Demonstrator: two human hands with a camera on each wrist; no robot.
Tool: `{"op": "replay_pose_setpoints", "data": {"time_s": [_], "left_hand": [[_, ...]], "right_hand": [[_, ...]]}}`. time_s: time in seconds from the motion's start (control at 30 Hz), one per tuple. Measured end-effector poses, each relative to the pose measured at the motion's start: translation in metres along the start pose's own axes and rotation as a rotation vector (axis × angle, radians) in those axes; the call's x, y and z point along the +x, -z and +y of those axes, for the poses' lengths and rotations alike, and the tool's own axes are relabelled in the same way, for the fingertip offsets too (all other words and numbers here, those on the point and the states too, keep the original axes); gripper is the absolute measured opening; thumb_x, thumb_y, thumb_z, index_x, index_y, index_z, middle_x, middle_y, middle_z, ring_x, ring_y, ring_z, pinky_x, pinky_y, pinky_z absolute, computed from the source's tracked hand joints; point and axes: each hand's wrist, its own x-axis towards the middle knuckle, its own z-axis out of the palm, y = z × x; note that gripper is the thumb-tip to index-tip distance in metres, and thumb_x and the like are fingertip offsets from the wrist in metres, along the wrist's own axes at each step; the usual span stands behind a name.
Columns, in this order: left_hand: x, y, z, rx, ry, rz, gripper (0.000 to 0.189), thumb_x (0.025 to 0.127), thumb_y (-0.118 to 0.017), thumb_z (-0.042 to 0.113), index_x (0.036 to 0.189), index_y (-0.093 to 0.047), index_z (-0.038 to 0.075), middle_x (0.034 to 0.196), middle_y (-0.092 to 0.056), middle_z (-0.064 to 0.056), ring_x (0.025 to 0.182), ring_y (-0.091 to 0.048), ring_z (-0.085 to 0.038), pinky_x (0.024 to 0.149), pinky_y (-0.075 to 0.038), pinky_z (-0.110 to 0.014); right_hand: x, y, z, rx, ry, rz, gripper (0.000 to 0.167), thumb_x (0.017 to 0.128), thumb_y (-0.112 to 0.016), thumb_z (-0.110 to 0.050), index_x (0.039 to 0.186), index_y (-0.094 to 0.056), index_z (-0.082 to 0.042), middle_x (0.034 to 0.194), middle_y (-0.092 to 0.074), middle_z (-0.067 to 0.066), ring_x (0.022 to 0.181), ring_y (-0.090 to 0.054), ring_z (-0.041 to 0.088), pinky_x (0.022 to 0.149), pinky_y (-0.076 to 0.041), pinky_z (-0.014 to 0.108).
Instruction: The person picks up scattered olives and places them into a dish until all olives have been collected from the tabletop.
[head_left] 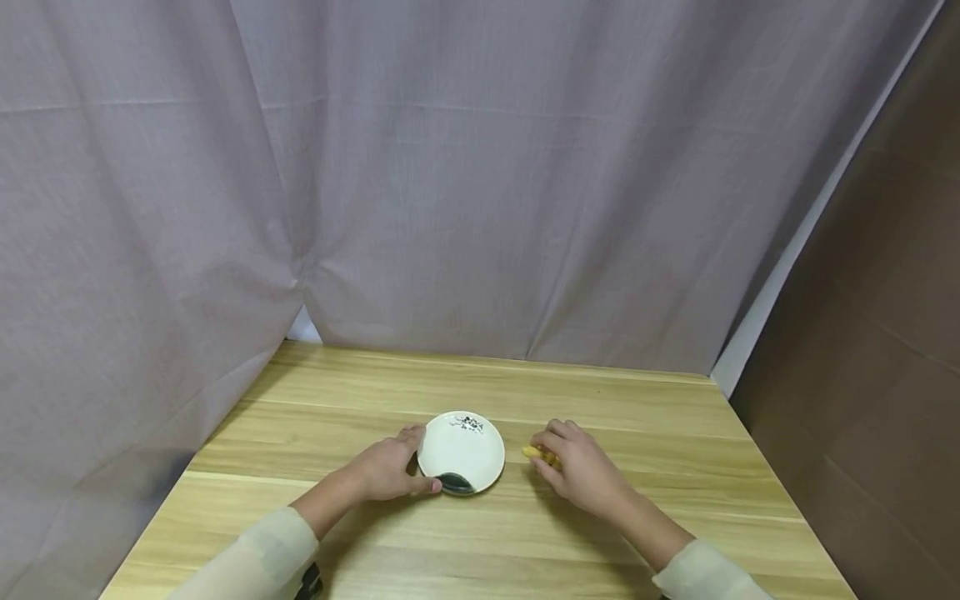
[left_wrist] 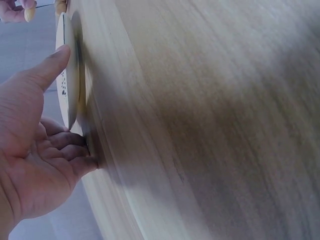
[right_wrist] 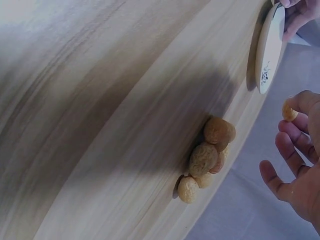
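A round white plate with a dark floral sprig and a dark green patch at its rim lies on the wooden table. My left hand grips its left rim, thumb over the near edge and fingers along the far side. Right of the plate, apart from it, my right hand pinches a small golden-brown ball between thumb and forefinger, the other fingers spread. Several similar tan balls, their kind unclear, lie clustered on the table below that hand. In the head view the hand mostly covers them.
The light wooden table ends at a grey curtain behind and to the left. A brown panel stands along the right side.
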Motion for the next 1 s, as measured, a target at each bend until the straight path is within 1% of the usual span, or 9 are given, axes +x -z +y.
{"op": "replay_pose_setpoints", "data": {"time_s": [0.3,0.5,0.77,1.0], "left_hand": [[-0.002,0.001,0.003,-0.009,0.006,0.004,0.118,0.091,-0.088,0.057,0.169,-0.030,-0.010,0.178,-0.033,-0.029,0.166,-0.035,-0.046,0.138,-0.031,-0.059],[-0.002,0.001,0.003,-0.006,0.002,0.005,0.118,0.091,-0.087,0.057,0.169,-0.030,-0.010,0.177,-0.034,-0.029,0.166,-0.035,-0.047,0.138,-0.032,-0.059],[-0.001,-0.001,0.001,-0.004,-0.001,0.005,0.119,0.091,-0.087,0.058,0.169,-0.030,-0.010,0.178,-0.034,-0.028,0.166,-0.035,-0.046,0.138,-0.032,-0.058],[-0.001,0.001,0.002,-0.005,0.001,0.010,0.119,0.090,-0.088,0.057,0.168,-0.031,-0.011,0.177,-0.034,-0.028,0.165,-0.036,-0.047,0.138,-0.032,-0.059]], "right_hand": [[0.010,-0.003,-0.007,0.003,0.024,0.017,0.018,0.094,-0.090,-0.017,0.109,-0.081,-0.012,0.097,-0.069,-0.005,0.089,-0.060,0.010,0.074,-0.054,0.028],[0.017,-0.006,-0.011,-0.003,0.052,0.027,0.019,0.094,-0.089,-0.018,0.109,-0.081,-0.012,0.097,-0.069,-0.005,0.091,-0.063,0.014,0.075,-0.057,0.032],[0.023,-0.012,-0.016,0.013,0.029,-0.004,0.018,0.095,-0.089,-0.020,0.110,-0.080,-0.013,0.099,-0.070,-0.003,0.092,-0.062,0.014,0.075,-0.055,0.032],[0.028,-0.014,-0.022,0.023,0.026,-0.018,0.017,0.096,-0.087,-0.020,0.110,-0.081,-0.013,0.100,-0.067,-0.005,0.092,-0.060,0.013,0.075,-0.054,0.031]]}}
